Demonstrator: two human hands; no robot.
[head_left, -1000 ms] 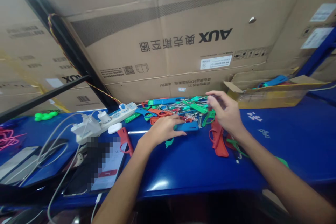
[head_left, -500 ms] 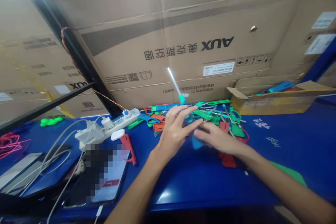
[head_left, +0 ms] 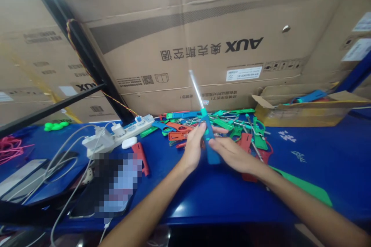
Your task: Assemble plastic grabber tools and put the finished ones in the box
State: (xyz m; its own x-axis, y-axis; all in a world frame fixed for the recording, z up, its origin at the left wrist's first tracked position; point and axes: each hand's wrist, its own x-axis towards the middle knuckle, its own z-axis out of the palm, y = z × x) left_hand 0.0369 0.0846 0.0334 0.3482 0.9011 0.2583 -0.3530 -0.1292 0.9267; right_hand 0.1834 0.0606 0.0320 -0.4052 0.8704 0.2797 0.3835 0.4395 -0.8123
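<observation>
A blue lighter-like tool with a green collar and a long metal rod is held up over the blue table, its rod pointing up and away. My left hand is closed on its left side, near the upper part of the handle. From the right, my right hand grips the same handle, thumb on its face. Behind both hands lies a pile of green, red, orange and blue plastic pieces with metal rods. A red piece lies just beyond my right hand.
At the left, a white power strip with chargers and cables, a red piece and a phone lie on the blue table. An open carton stands at the back right. A green sheet lies right.
My left hand has turned and moved off the top of the handle to its left side, so more of the blue tool shows. The tool's rod tip has shifted slightly right and up.
</observation>
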